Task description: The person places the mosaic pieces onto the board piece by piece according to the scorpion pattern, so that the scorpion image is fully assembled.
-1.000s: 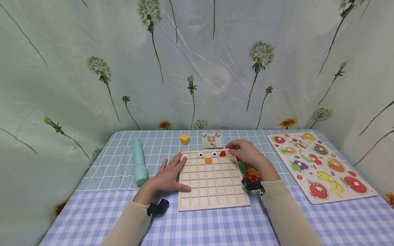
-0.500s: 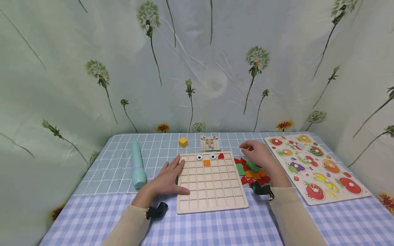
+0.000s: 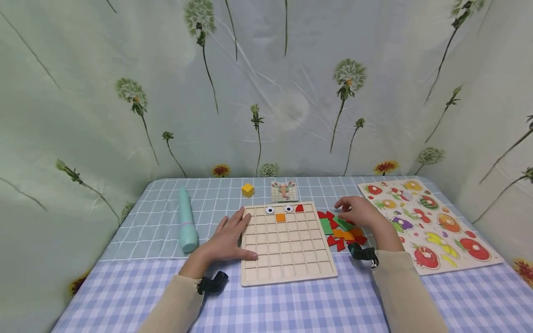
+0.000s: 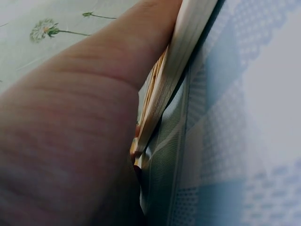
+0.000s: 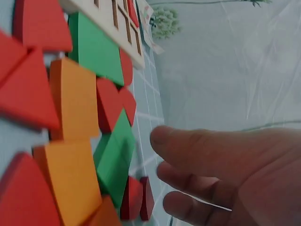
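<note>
A wooden grid board (image 3: 289, 245) lies in the middle of the table, bearing two eye pieces, an orange square (image 3: 281, 217) and a red quarter-round piece (image 3: 299, 208) along its far side. My left hand (image 3: 228, 238) rests on the board's left edge, fingers spread and thumb over the near cells. In the head view my right hand (image 3: 361, 215) hovers at the far right of a pile of coloured pieces. The right wrist view shows its fingers (image 5: 188, 146) loosely bent, nothing between them, just apart from a green piece (image 5: 114, 157) and red and orange pieces (image 5: 73, 181).
A pattern card (image 3: 285, 191) lies behind the board, with a yellow cube (image 3: 247, 190) to its left. On the far left lies a turquoise cylindrical object (image 3: 188, 222). A fruit puzzle board (image 3: 433, 222) covers the right side, close to my right forearm.
My right hand has moved right and toward me, from the board's far right corner to the pile of pieces. The red quarter-round piece stays on the board. My left hand has kept its place.
</note>
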`<state>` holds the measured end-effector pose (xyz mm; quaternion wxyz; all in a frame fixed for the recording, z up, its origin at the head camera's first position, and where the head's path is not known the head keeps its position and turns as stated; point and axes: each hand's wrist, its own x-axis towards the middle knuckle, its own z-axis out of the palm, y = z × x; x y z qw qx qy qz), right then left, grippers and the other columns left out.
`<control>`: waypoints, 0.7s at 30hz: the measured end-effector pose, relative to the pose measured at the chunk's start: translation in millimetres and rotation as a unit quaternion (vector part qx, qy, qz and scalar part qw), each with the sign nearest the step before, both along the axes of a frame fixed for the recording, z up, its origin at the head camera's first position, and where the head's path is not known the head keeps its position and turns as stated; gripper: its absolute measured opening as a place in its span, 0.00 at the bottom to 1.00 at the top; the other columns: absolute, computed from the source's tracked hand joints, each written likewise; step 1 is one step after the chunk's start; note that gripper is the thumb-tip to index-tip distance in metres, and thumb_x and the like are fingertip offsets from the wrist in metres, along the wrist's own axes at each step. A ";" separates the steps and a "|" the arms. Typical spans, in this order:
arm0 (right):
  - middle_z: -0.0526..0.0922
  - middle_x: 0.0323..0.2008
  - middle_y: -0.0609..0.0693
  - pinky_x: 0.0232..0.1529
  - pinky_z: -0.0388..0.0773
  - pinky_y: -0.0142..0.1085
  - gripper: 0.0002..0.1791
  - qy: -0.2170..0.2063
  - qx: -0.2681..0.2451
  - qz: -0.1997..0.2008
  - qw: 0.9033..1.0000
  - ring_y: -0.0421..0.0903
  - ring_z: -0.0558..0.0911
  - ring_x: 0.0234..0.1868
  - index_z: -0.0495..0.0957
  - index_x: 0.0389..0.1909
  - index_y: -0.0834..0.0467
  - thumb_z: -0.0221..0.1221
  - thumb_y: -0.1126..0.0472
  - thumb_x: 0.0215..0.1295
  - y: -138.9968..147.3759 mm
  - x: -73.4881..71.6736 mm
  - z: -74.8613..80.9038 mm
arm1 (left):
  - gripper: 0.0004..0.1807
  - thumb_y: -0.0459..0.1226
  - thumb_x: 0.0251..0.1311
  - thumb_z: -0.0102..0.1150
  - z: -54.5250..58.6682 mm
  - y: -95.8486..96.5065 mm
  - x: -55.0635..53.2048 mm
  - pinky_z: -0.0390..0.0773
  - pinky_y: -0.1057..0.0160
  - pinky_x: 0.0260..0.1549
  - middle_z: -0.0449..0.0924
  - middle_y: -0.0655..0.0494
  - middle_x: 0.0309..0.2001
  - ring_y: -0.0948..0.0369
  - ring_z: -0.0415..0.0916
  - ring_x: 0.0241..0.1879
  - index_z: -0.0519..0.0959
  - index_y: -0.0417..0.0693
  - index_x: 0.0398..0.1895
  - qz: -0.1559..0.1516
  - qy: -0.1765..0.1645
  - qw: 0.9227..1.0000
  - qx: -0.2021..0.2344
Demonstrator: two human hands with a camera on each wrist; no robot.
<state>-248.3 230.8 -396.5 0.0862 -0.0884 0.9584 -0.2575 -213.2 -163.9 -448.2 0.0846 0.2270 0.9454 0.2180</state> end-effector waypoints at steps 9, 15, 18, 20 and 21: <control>0.79 0.52 0.69 0.52 0.80 0.53 0.18 0.002 0.014 -0.029 0.999 0.61 0.77 0.48 0.78 0.55 0.62 0.62 0.64 0.64 19.4 -8.8 -13.2 | 0.66 0.66 0.45 0.71 -0.1 -1.9 0.9 0.36 0.37 0.77 0.37 0.43 0.82 0.47 0.38 0.81 0.48 0.44 0.80 0.004 0.000 1.000 0.001; 0.80 0.50 0.67 0.50 0.80 0.51 0.18 -0.012 -0.001 -0.037 0.999 0.58 0.77 0.45 0.77 0.56 0.62 0.61 0.64 0.66 23.5 -8.7 -17.3 | 0.66 0.67 0.45 0.70 -1.0 -3.1 -0.2 0.35 0.38 0.77 0.35 0.44 0.82 0.47 0.37 0.81 0.48 0.45 0.80 0.007 -0.004 1.000 -0.003; 0.81 0.48 0.65 0.51 0.79 0.51 0.15 -0.014 -0.007 -0.041 0.999 0.57 0.77 0.45 0.78 0.53 0.62 0.60 0.65 0.66 24.5 -7.7 -17.8 | 0.66 0.67 0.45 0.70 0.2 -2.1 0.1 0.34 0.39 0.77 0.35 0.45 0.82 0.48 0.37 0.82 0.47 0.46 0.80 0.007 -0.005 1.000 -0.005; 0.81 0.47 0.64 0.50 0.79 0.50 0.13 -0.015 -0.012 -0.043 0.999 0.56 0.77 0.44 0.79 0.51 0.62 0.60 0.65 0.66 24.9 -7.1 -17.9 | 0.66 0.66 0.45 0.70 0.9 -1.4 0.4 0.35 0.38 0.77 0.36 0.44 0.82 0.47 0.37 0.81 0.48 0.45 0.80 0.005 -0.005 1.000 -0.003; 0.81 0.47 0.64 0.50 0.79 0.49 0.12 -0.016 -0.014 -0.044 0.999 0.56 0.77 0.44 0.79 0.50 0.61 0.60 0.65 0.67 25.1 -6.8 -17.9 | 0.66 0.66 0.45 0.70 1.1 -1.1 0.4 0.35 0.38 0.77 0.36 0.44 0.82 0.47 0.37 0.81 0.48 0.45 0.80 0.005 -0.005 1.000 -0.003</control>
